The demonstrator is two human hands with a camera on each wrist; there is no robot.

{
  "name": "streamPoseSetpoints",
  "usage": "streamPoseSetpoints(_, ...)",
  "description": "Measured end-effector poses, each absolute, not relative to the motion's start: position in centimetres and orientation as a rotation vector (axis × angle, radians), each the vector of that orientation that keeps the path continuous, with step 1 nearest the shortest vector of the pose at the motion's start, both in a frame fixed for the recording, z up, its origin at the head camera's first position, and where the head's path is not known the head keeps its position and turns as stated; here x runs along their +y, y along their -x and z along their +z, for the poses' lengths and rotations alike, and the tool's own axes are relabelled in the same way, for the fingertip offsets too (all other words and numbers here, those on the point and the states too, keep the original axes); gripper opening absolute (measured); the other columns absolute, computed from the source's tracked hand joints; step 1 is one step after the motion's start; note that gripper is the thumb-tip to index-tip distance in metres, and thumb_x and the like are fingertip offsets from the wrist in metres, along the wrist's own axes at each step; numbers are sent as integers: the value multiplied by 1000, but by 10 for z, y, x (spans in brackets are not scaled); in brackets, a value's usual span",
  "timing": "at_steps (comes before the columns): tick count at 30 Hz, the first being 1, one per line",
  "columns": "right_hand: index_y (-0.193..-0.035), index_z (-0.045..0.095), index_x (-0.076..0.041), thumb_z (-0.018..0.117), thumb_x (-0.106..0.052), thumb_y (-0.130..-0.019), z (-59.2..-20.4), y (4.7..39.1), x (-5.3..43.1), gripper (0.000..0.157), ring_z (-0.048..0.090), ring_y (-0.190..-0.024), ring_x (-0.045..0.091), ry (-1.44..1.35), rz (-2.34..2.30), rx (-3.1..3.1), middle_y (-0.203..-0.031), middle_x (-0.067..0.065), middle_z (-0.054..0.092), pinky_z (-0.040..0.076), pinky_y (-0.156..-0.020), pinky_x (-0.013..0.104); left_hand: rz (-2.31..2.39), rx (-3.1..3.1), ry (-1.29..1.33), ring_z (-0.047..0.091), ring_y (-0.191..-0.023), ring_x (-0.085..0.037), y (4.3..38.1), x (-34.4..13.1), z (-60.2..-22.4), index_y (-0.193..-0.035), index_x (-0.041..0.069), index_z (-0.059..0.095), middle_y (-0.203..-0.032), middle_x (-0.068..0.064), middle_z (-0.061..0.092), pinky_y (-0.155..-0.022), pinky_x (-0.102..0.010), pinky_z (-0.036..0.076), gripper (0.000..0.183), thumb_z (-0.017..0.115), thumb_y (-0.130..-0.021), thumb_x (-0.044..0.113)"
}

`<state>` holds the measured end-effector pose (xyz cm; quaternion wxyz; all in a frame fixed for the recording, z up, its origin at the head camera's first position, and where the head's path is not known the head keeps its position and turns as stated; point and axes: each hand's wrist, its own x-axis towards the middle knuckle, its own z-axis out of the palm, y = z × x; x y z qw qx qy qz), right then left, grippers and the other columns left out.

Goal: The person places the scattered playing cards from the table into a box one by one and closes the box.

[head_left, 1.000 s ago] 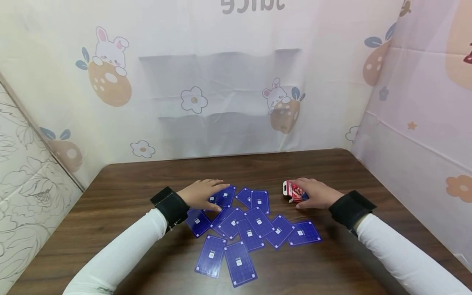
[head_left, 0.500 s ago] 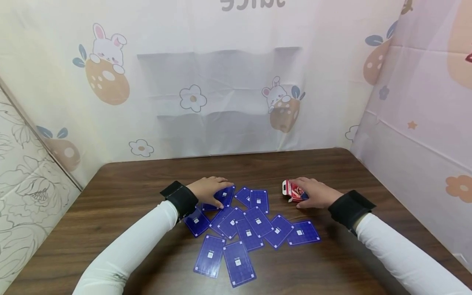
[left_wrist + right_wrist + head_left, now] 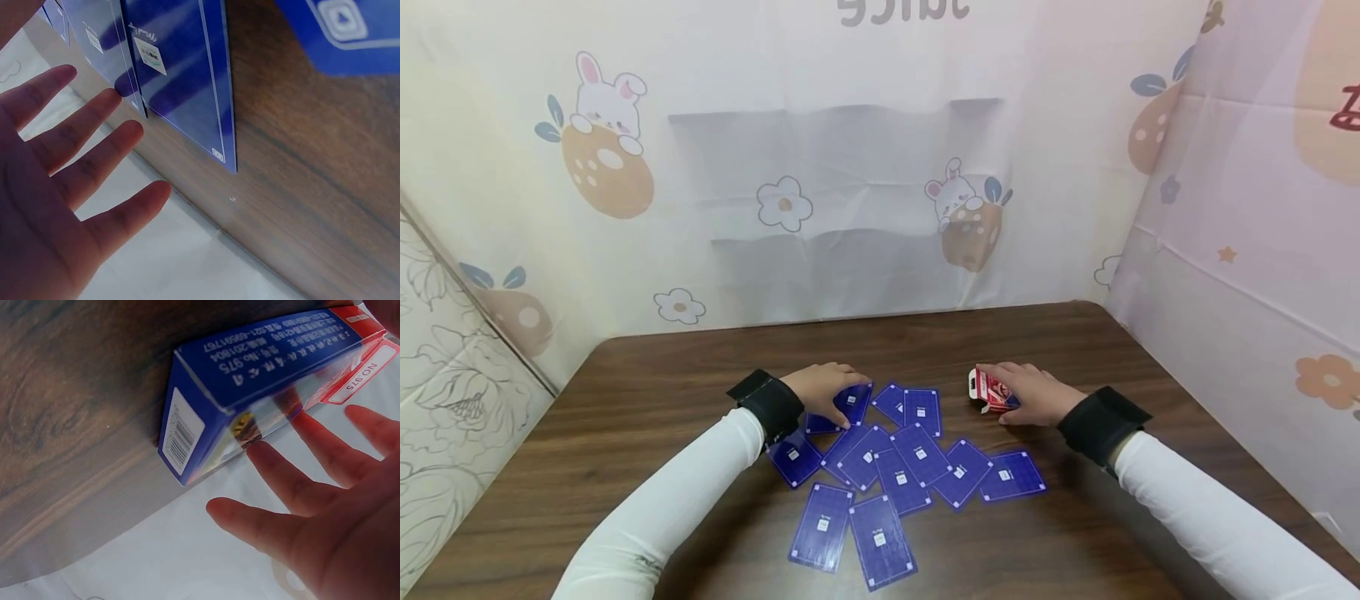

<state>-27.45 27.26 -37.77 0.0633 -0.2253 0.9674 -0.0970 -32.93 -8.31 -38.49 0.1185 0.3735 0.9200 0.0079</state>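
Over the upper left of a spread of blue-backed playing cards (image 3: 882,546) is my left hand (image 3: 818,389). Its fingers are spread and rather straight, close over a card (image 3: 854,403) and partly covering another beneath. In the left wrist view the fingertips overlap the edge of a blue card (image 3: 181,69). My right hand (image 3: 1039,395) is at a small red and blue card box (image 3: 992,390), whose flap end points left. The right wrist view has straight, parted fingers along the side of the card box (image 3: 269,359), which lies on the table; the hand covers its right part in the head view.
The brown wooden table (image 3: 685,367) ends at a pale printed curtain (image 3: 865,275) at the back and sides. Several cards overlap in the middle; one card (image 3: 1013,476) lies at the right end of the spread.
My left hand has shifted a little to the right over the cards, uncovering more of the left ones. My right hand stays at the box. The head view has turned slightly.
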Motion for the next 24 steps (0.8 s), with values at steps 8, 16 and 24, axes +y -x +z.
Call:
streamPoseSetpoints(8,-145,34,-18,78,-21,-77,-375,274,272,81,41,-120,49,637,-289,2882,-136,23,44,33,-89,72,49,2684,-1060,44,-128,-27,331,-81,-383,-140,21,45,-138,-9,47,-102,-46,39,78,80,-72,39)
streamPoseSetpoints(16,-146,34,-18,76,-19,-79,-375,275,276,79,41,-121,47,688,-285,2862,-135,23,44,38,-90,66,83,2693,-989,46,-124,-27,333,-76,-380,-139,22,45,-135,-7,47,-99,-47,41,81,83,-69,36)
streamPoseSetpoints(24,-147,33,-19,73,-20,-82,-373,274,278,75,39,-123,46,708,-265,2840,-138,22,40,41,-91,62,101,2682,-987,45,-123,-24,339,-75,-380,-136,19,50,-130,-6,49,-100,-44,42,81,85,-65,39)
